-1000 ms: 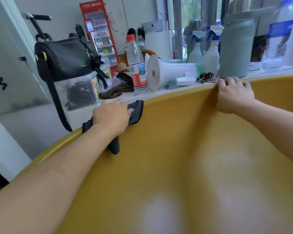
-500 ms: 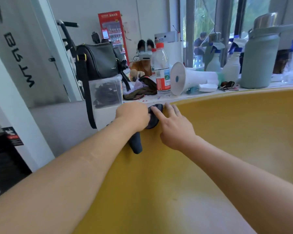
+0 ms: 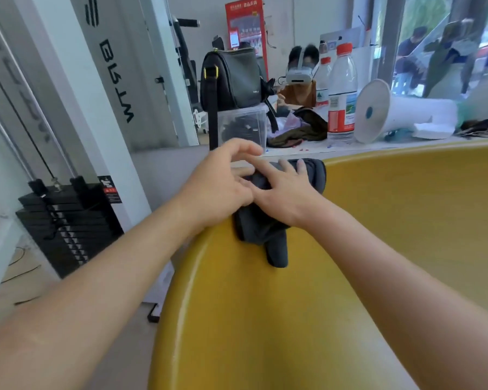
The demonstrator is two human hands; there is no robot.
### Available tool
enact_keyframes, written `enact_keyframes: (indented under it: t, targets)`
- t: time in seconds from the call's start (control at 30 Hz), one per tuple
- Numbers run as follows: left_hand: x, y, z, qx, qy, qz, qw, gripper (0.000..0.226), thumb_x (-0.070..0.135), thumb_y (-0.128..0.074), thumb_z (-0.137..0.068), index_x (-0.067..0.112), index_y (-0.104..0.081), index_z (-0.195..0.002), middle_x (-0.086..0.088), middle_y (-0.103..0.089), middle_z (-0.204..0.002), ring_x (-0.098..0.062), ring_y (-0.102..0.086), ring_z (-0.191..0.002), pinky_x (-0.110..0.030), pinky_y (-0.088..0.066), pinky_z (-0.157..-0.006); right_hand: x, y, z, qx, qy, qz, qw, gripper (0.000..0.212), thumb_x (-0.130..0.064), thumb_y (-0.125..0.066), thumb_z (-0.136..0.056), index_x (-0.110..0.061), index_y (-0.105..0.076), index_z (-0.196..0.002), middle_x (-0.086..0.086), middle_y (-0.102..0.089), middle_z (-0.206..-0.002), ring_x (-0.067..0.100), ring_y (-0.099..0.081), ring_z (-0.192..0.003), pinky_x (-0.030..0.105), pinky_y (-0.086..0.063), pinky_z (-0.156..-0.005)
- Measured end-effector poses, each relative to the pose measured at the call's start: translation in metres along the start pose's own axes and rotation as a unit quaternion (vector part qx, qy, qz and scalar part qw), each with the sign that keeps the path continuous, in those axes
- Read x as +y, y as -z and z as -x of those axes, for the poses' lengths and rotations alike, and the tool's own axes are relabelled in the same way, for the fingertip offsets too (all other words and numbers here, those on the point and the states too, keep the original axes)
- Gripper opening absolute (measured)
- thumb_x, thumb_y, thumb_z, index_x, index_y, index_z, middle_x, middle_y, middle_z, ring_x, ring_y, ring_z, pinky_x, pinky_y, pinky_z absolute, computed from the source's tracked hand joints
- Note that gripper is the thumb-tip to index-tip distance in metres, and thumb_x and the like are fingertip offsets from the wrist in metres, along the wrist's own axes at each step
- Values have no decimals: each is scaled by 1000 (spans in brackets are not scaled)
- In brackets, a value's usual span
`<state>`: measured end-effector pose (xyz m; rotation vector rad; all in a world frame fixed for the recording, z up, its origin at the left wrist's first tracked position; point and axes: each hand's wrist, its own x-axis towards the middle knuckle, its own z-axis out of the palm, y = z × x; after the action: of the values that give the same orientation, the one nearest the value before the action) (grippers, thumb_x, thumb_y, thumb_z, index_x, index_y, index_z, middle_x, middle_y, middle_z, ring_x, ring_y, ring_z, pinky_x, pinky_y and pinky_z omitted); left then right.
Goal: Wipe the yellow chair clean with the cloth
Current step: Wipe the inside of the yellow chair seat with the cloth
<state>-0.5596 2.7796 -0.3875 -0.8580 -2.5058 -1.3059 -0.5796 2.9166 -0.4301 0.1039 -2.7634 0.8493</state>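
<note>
I see grey cloth [image 3: 268, 229] draped over yellow chair [image 3: 364, 249] rim. Right hand [image 3: 282, 192] flat on it, fingers straight; left hand [image 3: 220, 187] loosely curled, holding nothing (I judge). Best: gather cloth, press firmly, sweep along rim.

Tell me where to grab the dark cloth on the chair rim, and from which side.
Take the bunched fold of the cloth that straddles the yellow chair rim, coming from above, fingers one side, thumb the other. It looks thickest there; the tail hanging inside is thin and loose. The right hand lies flat on it.
</note>
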Motion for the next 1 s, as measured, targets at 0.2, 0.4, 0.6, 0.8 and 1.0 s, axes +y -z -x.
enact_keyframes:
  t: [0.2,0.4,0.6,0.8,1.0]
  targets:
    - [-31,27,64,27,74,-207,975,34,54,-50,-87,37,-68,-110,22,-67,-94,1,-61,-85,-29,-50,-80,-1,-15,-8,184,33,-57,981,26,-46,-41,-84,-35,-62,-95,-1,-62,-98,24,-49,-110,51,-37,-99]
    - [-37,16,80,223,-2,-227,948,22,43,-57,-83,28,-52,-99,11,-49,-98,-6,-50,-87,-17,-42,-79,-39,-58,29,198,183,-173,947,26,-51,-37,-85,-39,-60,-86,-14,-62,-92,7,-51,-106,49,-23,-109]
    - [-26,9,81,121,57,-139,981,36,30,-41,-100,38,-44,-134,27,-51,-116,16,-48,-102,-1,-36,-83,1,-41,-10,246,134,-135,950,29,-50,-41,-87,-37,-65,-98,-9,-63,-104,15,-51,-116,40,-20,-106]
    - [-25,8,86,240,43,-196,950,39,23,-39,-96,22,-51,-133,9,-49,-122,-7,-45,-120,-21,-34,-105,-31,-71,37,227,157,-306,911,20,-44,-56,-79,-31,-67,-90,-7,-64,-109,16,-44,-132,54,-33,-106]
    - [-18,9,97,207,16,-164,964,35,23,-41,-80,18,-71,-98,5,-70,-100,-11,-61,-100,-33,-48,-93,-53,-74,100,97,236,-424,869,7,-10,-64,-82,-13,-64,-76,-1,-65,-101,4,-53,-118,26,-38,-106]
